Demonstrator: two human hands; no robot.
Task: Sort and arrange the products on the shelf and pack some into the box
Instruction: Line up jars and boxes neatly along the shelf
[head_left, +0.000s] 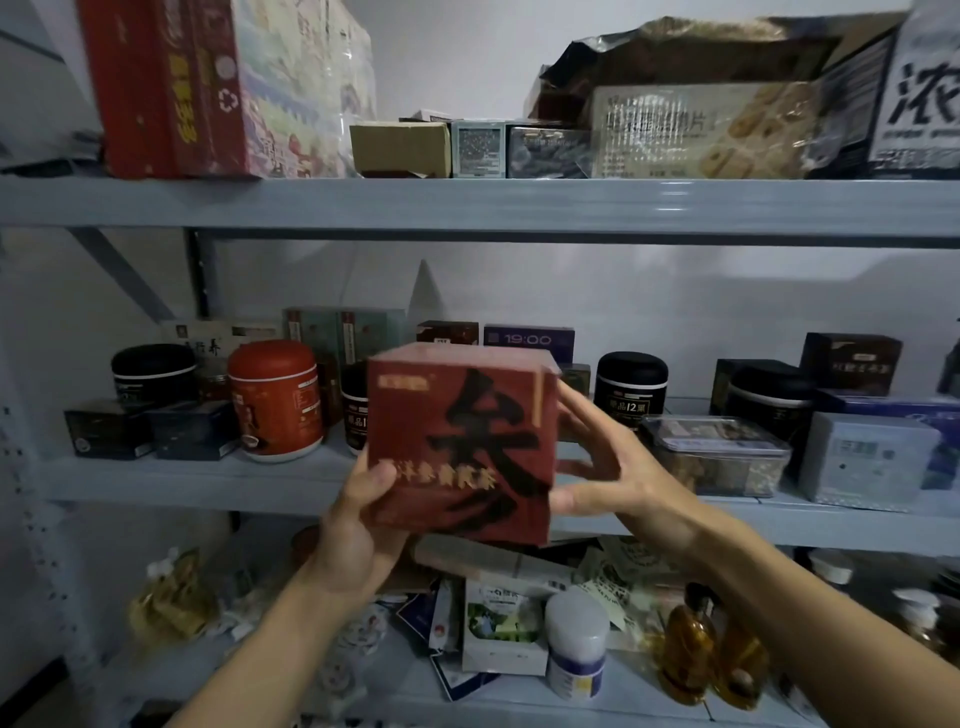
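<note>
A grey metal shelf (467, 208) fills the view, and its tiers are crowded with boxes and jars. A dark red box (457, 441), printed with a large black character on its front, is held up at the centre of the view, in front of the middle tier. The box is gripped at its 7 o'clock corner by the left hand (358, 525); the thumb is laid on the front face and the fingers are hidden behind. The right hand (597, 467) is set against the box's 3 o'clock side, with its fingers straight and spread rather than curled round it. On the middle tier, a clear lidded container (717, 457) is seen at 3 o'clock of the box, a red jar (275, 400) at 9 o'clock and a black-lidded jar (631, 387) at 2 o'clock. On the lowest tier, a white bottle (576, 644) is seen at 5 o'clock.
</note>
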